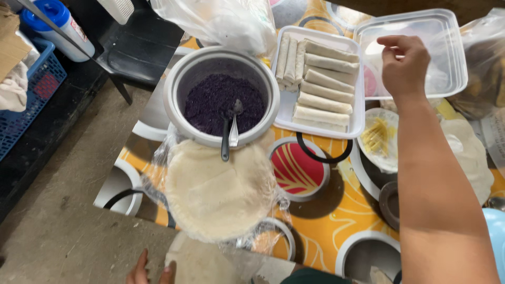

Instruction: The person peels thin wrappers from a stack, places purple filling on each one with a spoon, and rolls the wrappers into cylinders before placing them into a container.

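Your right hand (404, 66) is stretched out to the far side, fingers (390, 42) curled and pinched together, thumb to forefinger. Can't tell if there's anything between them; nothing visible. The hand hovers over the near-left corner of the clear plastic container (447, 52), which looks empty, and sits just right of the white tray (286, 113) w/ rolled wrappers (323, 84) packed in rows.

Your left hand (141, 271) is at the near edge, only partly in frame. Fingers rest loosely spread, not gripping, just left of a single flat wrapper (197, 265) lying at the table's near edge. Can't tell if they touch it.

Just beyond that, nearer the middle, is the stack of round pale wrappers (218, 192) on clear plastic film. Touching its far side is the white pot (173, 100) w/ purple filling (218, 100), a spoon (230, 129) lying in it w/ the handle over the near rim.

Right of your forearm: small plate w/ yellow strips (377, 138), another pale wrapper (471, 158) further right. Far side: clear plastic bag (226, 21) behind the pot. The table (326, 215) has an orange patterned cloth. Far left, on the floor side: blue basket (31, 94), white bottle w/ blue cap (58, 23).
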